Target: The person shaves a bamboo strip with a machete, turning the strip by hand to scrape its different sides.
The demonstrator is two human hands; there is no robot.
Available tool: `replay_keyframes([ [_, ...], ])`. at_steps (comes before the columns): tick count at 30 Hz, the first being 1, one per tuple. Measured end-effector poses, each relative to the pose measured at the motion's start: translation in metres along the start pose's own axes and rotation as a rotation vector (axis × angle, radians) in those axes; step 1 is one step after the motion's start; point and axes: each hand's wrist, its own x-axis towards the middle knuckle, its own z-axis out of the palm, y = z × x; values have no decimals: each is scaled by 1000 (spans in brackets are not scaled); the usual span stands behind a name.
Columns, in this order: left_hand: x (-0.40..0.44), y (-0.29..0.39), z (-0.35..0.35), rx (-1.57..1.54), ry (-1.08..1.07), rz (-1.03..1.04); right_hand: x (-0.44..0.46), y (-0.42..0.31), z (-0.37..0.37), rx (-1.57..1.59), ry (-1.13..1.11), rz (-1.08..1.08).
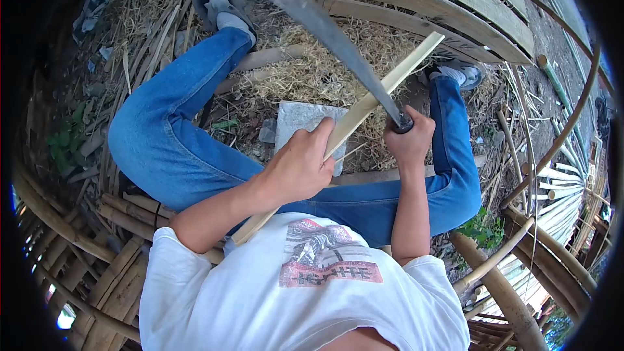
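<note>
My left hand (pixel 304 161) is closed around a pale bamboo strip (pixel 357 116), which slants from against my shirt up to the right. In my right hand (pixel 411 136) is the dark handle of a machete (pixel 344 49). Its long grey blade points up and to the left, away from me, and crosses over the strip just beyond the handle. Whether the edge touches the strip I cannot tell. A whitish stone block (pixel 300 125) lies on the ground between my legs, partly hidden by my left hand and the strip.
Curly shavings (pixel 292 81) cover the ground between my feet. A slatted wooden crate (pixel 416 0) stands ahead on the right. Bamboo poles (pixel 500 286) lie at the lower right, near a fan of split bamboo (pixel 564 185). More bamboo pieces (pixel 114 283) are at the lower left.
</note>
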Motion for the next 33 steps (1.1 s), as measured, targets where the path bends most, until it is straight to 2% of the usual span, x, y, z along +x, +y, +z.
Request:
replay_keyframes([
  [1,-6,1,-2,-6,-50,-19,5,10,-1,15,-14,99],
  [5,-21,-13,5,76,-25,42,14,52,-14,-87,58,127],
  [7,-22,-17,15,147,63,78,11,38,-15,-12,-20,120],
  [9,-18,-13,15,64,15,-9,5,17,-13,35,-115,120],
  [12,-15,-4,12,25,31,-65,-11,-15,-5,86,-165,38],
  [15,-21,2,9,63,38,-87,-25,-35,-13,80,-170,58],
  [18,-27,17,9,140,22,-124,-33,-30,-22,164,-134,-19],
  [21,-23,30,17,179,-27,-142,-36,-26,-35,138,-187,133],
  [28,0,57,32,258,-151,-158,-44,12,-33,226,-109,184],
  [33,3,77,33,338,-144,-128,-40,16,-42,240,-63,174],
])
